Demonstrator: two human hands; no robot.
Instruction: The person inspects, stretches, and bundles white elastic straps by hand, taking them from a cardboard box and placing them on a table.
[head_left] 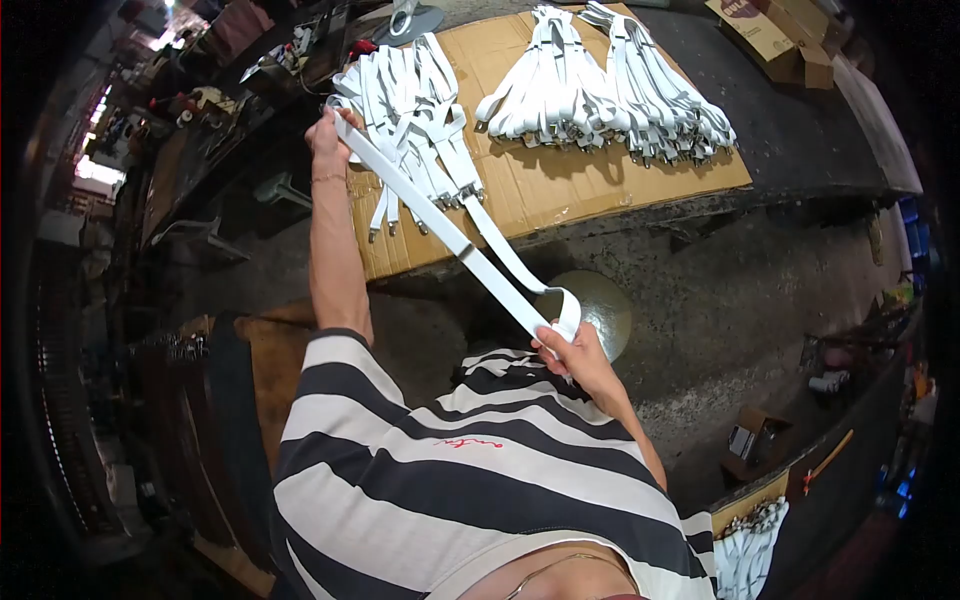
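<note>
White strap (450, 235) taut between my hands: left hand (328, 128) pinching 11 o'clock end, right hand (575, 355) clamping loop; light, floppy, grip ends.

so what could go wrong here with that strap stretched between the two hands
The white strap is pulled taut over the nearest strap pile; it may drag neighbours off the cardboard sheet. The right hand pinches only the folded end, so its grip might slip. The left hand sits close to the edge.

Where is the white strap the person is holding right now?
In the head view, the white strap runs taut from the left hand over the cardboard sheet down to the right hand.
</note>
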